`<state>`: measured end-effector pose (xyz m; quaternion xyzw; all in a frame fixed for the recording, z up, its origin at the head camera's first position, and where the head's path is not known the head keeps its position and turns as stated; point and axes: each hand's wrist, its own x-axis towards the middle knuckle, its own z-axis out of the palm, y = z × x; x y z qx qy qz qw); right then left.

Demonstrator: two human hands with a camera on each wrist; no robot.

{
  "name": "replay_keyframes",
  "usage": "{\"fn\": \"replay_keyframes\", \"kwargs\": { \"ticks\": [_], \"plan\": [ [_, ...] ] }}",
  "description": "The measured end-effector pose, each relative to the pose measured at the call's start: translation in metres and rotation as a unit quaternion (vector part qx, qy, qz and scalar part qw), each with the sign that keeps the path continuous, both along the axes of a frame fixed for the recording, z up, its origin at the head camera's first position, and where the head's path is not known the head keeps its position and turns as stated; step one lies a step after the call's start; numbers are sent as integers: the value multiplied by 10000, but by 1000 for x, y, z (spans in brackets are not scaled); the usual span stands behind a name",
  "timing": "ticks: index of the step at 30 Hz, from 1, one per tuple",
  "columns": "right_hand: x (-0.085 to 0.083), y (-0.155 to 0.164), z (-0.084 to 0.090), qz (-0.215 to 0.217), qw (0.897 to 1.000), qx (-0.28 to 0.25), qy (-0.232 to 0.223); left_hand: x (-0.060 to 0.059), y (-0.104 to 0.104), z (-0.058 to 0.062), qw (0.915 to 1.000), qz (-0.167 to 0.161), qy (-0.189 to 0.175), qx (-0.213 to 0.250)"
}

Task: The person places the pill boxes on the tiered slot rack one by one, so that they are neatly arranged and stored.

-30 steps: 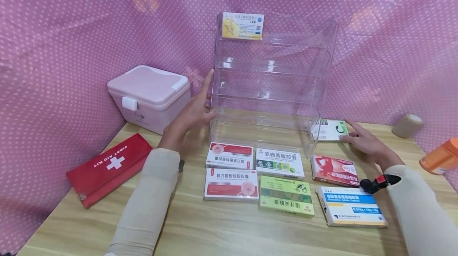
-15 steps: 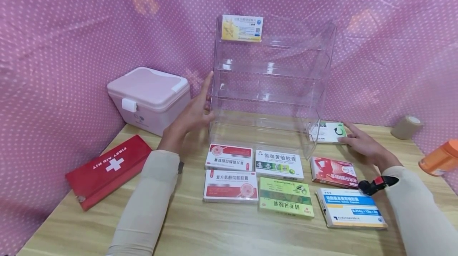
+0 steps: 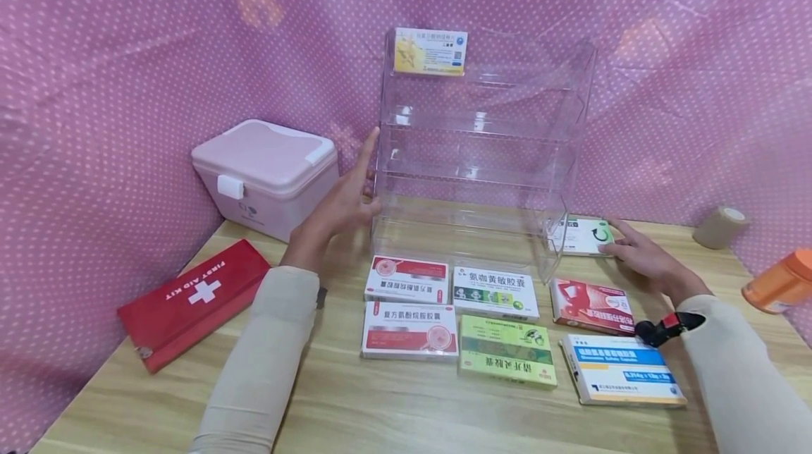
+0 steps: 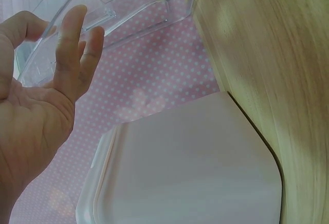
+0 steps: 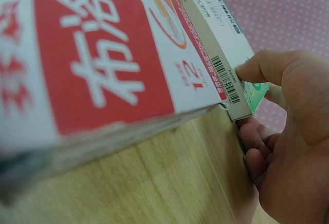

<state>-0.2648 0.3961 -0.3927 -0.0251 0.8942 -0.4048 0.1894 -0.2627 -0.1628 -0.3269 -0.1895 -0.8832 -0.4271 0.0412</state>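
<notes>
My left hand holds the left side edge of a clear tiered display rack. In the left wrist view the thumb and fingers lie on either side of the rack's panel edge. At the rack's lower right corner, my right hand grips the end of a white and green medicine box. The right wrist view shows the thumb on that box near its barcode, with other fingers curled low beside it. One yellow and white medicine box stands on the rack's top tier, at the left.
Several medicine boxes lie before the rack, including a green one and a red one. A pink lidded case and red first aid pouch are left. A tan roll and orange bottle are right.
The head view has shifted slightly, so the scene sits a little lower in it. Both hands keep nearly the same positions, the left at the rack and the right at the medicine box.
</notes>
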Motion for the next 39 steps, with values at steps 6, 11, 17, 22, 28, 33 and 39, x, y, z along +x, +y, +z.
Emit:
{"fn": "replay_keyframes", "kwargs": {
  "ticks": [6,11,17,22,28,33,39],
  "plan": [
    [1,-1,0,-2,10000,14,-31,-1,-1,0,10000,5,-35,10],
    [2,-1,-1,-11,10000,49,-55,0,0,0,9999,17,-134,46],
    [1,0,-1,52,9999,137,-12,0,0,-1,9999,53,-109,59],
    [0,0,-2,33,9999,111,-49,-2,-1,-2,10000,46,-3,53],
    [0,0,-3,1,9999,139,-67,-2,-1,-1,10000,71,35,4],
    [1,0,-3,-9,9998,165,-59,-3,0,-1,10000,95,-19,-22],
    [2,0,-3,-26,9998,168,-38,-1,0,-1,9999,127,-49,-104]
  ]
}}
